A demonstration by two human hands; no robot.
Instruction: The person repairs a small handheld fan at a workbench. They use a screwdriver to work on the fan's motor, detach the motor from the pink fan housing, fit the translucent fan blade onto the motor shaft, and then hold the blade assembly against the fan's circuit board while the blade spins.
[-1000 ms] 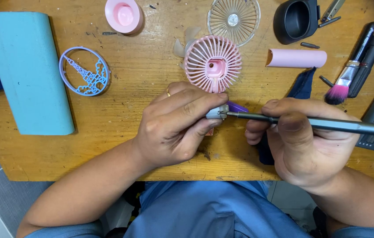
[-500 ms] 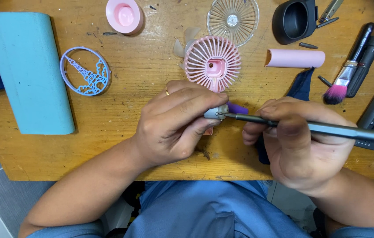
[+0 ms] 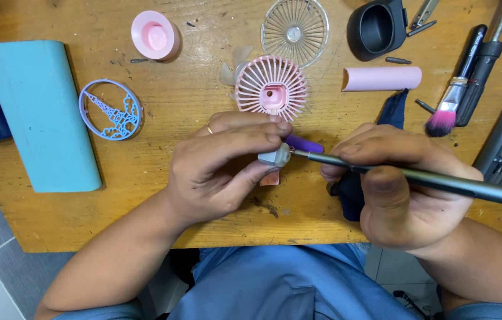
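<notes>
Pinching small grey part (image 3: 276,156), left hand (image 3: 221,169) fingers; right hand (image 3: 402,184) fingers clamped on screwdriver (image 3: 417,178).

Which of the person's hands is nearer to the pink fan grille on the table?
Left. The left hand lies just below the pink fan grille, fingertips almost at its rim. The right hand sits farther off, lower and to the right, holding a screwdriver.

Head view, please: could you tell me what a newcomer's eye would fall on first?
At the centre, the left hand pinches a small grey part while the right hand holds a slim dark screwdriver with its tip at that part. Just behind them on the wooden table lies a pink fan grille, with a clear grille beyond it. At the left lies a long teal block.
</notes>
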